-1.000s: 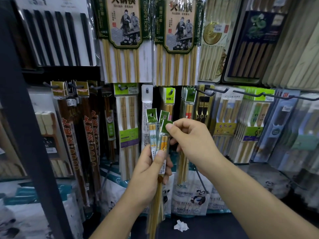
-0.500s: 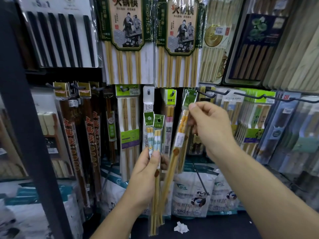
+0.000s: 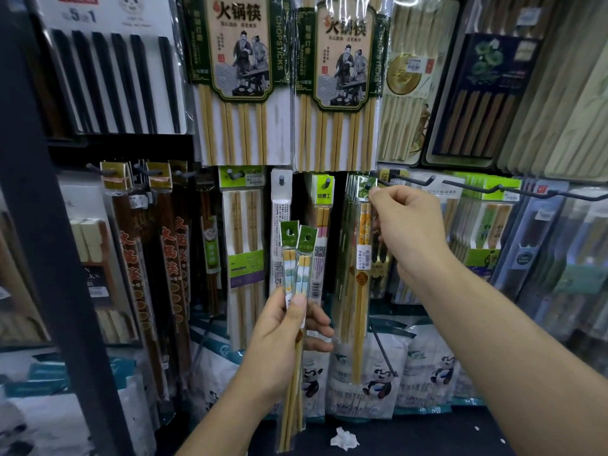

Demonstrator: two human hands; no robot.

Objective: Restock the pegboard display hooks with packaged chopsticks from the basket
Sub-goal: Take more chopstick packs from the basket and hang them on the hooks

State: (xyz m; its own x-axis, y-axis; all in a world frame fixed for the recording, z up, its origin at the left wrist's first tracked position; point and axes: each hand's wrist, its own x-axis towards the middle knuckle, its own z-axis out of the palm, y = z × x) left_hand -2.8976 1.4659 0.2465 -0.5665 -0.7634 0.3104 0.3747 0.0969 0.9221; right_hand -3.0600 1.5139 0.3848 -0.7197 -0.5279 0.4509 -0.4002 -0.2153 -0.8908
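One pack of chopsticks [image 3: 363, 258] hangs with its green header at the tip of a pegboard hook [image 3: 368, 185], just in front of matching packs already there, so I judge this one is at the point of being threaded on. The right hand [image 3: 408, 232] pinches its header, fingers [image 3: 375, 192] clamped on the card. Two more packs [image 3: 297, 255] remain to hang: the left hand [image 3: 283, 334] holds them upright below and to the left, thumb pressed over them (their green headers fan apart at the top). The basket is out of view, so how much stock is left I cannot tell. Neighbouring hooks carry other chopstick packs; a crumpled paper scrap [image 3: 343, 439] lies on the dark shelf below.
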